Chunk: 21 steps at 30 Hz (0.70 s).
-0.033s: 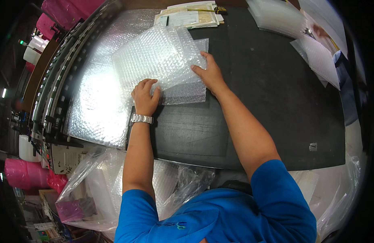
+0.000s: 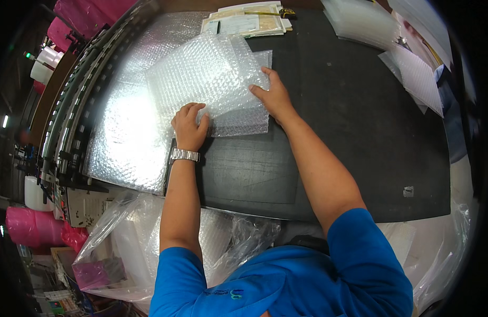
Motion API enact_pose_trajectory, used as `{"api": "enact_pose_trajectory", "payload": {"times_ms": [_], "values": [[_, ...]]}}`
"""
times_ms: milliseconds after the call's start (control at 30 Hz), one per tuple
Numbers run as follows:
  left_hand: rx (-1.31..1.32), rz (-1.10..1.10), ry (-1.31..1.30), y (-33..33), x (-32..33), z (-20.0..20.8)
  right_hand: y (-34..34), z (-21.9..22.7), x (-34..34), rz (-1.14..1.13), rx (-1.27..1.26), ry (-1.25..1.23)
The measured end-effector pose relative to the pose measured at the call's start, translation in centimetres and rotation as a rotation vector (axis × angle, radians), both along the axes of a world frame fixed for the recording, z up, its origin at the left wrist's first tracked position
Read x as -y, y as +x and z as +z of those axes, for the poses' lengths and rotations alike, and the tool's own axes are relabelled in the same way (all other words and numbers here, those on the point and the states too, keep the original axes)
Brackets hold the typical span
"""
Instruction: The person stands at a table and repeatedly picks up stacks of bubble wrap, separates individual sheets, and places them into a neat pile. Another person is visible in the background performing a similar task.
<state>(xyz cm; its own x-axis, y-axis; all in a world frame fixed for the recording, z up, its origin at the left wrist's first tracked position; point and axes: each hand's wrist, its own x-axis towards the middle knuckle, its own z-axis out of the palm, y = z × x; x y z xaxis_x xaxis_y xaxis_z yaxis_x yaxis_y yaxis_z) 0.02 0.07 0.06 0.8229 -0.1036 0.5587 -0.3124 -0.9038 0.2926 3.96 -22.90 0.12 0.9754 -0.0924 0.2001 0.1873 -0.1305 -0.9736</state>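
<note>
Several clear bubble wrap sheets [image 2: 201, 71] lie in an uneven stack, tilted, across the dark table top and a larger sheet of bubble wrap [image 2: 130, 127]. My right hand [image 2: 275, 95] grips the stack's right edge, thumb on top and fingers around the border. At the lower left of the stack, my left hand [image 2: 190, 127] rests on the plastic, its fingers slightly bent and the thumb apart. A metal watch is on the left wrist. Whether the sheets are sealed as bags is hard to make out.
Papers [image 2: 249, 21] and a tape measure [image 2: 287, 13] lie at the far edge of the black table [image 2: 354, 132]. More stacked plastic sheets [image 2: 362, 24] sit at the far right. A roller machine [image 2: 69, 121] runs along the left; a clear plastic bag [image 2: 122, 238] hangs below the front edge.
My hands and the sheets have not visibly moved. At the far right, a blurred brown shape, perhaps a person's hand, has mostly gone from beside the plastic sheets.
</note>
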Motion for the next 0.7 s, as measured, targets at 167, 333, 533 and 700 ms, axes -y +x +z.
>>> {"api": "enact_pose_trajectory", "payload": {"times_ms": [167, 333, 533, 700], "values": [[-0.009, 0.004, 0.03, -0.1, -1.0, 0.8, 0.0, -0.2, -1.1, -0.017, 0.015, 0.017], [-0.018, 0.002, 0.018, -0.1, -0.9, 0.7, -0.2, 0.2, -0.9, -0.006, -0.002, 0.01], [-0.01, 0.0, 0.016, -0.1, -0.9, 0.5, -0.3, 0.4, -0.7, -0.006, -0.017, -0.01], [-0.017, -0.003, 0.007, -0.1, -0.7, 0.5, -0.1, 0.1, -0.6, -0.013, -0.001, -0.024]]}}
